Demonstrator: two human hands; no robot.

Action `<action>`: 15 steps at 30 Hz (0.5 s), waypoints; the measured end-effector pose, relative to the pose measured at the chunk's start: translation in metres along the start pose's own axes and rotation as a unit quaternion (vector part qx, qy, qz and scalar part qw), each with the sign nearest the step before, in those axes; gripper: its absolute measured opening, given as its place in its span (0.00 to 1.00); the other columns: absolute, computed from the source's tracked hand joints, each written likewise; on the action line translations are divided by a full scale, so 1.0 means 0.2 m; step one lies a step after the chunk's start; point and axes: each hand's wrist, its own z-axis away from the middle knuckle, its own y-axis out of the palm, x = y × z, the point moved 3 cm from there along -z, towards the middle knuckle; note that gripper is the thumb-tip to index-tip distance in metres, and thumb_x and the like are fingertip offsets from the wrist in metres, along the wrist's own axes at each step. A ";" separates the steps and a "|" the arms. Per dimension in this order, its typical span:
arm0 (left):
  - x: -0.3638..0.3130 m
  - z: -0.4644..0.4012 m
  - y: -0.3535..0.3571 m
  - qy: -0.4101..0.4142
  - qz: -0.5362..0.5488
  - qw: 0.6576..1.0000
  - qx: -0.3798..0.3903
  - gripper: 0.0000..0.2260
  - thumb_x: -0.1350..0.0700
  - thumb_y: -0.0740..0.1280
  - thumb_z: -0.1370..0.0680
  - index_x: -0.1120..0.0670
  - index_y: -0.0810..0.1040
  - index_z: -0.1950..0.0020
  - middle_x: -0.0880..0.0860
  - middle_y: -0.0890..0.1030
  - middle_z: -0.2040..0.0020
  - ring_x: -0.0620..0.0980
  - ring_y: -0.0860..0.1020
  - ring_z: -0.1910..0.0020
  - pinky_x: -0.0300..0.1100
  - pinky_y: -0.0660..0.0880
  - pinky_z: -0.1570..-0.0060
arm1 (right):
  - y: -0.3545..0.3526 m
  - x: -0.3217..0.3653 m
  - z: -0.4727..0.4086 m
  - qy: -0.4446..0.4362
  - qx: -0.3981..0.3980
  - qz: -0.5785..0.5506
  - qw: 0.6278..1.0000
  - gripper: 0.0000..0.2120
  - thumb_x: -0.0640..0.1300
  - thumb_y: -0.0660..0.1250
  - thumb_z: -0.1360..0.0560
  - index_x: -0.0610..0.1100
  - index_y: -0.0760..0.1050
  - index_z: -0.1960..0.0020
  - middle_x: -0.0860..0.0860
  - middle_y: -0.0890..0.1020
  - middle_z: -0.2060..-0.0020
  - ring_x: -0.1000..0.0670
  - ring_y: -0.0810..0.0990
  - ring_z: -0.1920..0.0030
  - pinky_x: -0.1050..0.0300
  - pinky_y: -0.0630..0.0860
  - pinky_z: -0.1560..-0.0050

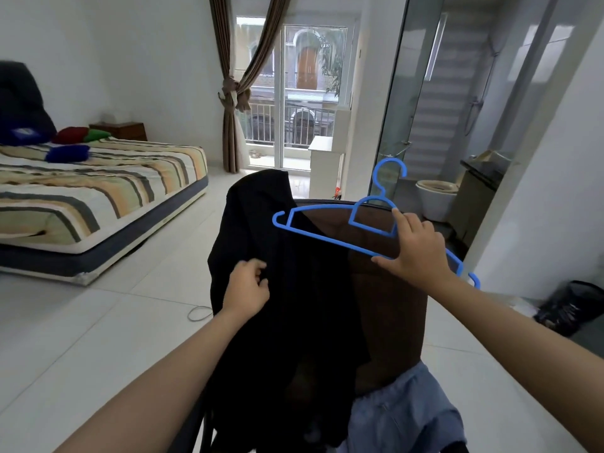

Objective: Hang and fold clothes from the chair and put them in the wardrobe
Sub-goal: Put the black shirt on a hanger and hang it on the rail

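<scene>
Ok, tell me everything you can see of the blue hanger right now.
The blue hanger looks like thin moulded plastic: an open hook on top, a small triangular neck, sloping shoulders with a notched tip at each end, and a straight lower bar. It is bare, with no garment on it, held tilted, its left end higher, above the brown chair back. The right hand grips it near the neck. Its left end overlaps the black garment; contact is unclear.

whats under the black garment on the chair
The black garment drapes over the brown chair back, gripped by the left hand. Bare backrest shows beside it; the part underneath is hidden. A light blue garment lies beside it.
</scene>
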 end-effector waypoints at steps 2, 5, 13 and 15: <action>-0.10 -0.08 -0.10 0.037 -0.005 0.997 -0.065 0.15 0.60 0.66 0.25 0.57 0.74 0.38 0.56 0.73 0.43 0.51 0.76 0.48 0.39 0.71 0.48 | 0.01 0.00 0.00 -0.003 -0.006 -0.005 1.000 0.47 0.61 0.77 0.40 0.39 0.65 0.29 0.42 0.77 0.44 0.41 0.76 0.54 0.51 0.70 0.58; -0.24 -0.21 -0.24 0.086 -0.038 0.986 -0.138 0.17 0.57 0.66 0.24 0.55 0.72 0.35 0.56 0.70 0.38 0.54 0.70 0.39 0.39 0.66 0.45 | 0.03 -0.01 0.00 -0.007 -0.015 -0.015 1.000 0.48 0.61 0.77 0.40 0.39 0.65 0.29 0.42 0.77 0.43 0.41 0.76 0.53 0.51 0.72 0.57; -0.29 -0.52 -0.30 0.093 -0.132 0.987 0.025 0.28 0.59 0.68 0.26 0.50 0.64 0.27 0.56 0.71 0.32 0.56 0.69 0.33 0.48 0.66 0.35 | 0.07 -0.07 0.05 -0.043 -0.015 -0.044 0.998 0.48 0.64 0.75 0.39 0.41 0.64 0.28 0.44 0.76 0.41 0.44 0.76 0.50 0.51 0.73 0.57; -0.26 -0.51 -0.26 0.094 -0.173 0.980 0.039 0.25 0.61 0.67 0.26 0.50 0.68 0.29 0.55 0.74 0.34 0.56 0.72 0.35 0.47 0.68 0.37 | 0.08 -0.09 0.08 -0.059 -0.015 -0.033 0.998 0.47 0.64 0.74 0.39 0.40 0.64 0.29 0.44 0.76 0.42 0.44 0.76 0.51 0.53 0.72 0.57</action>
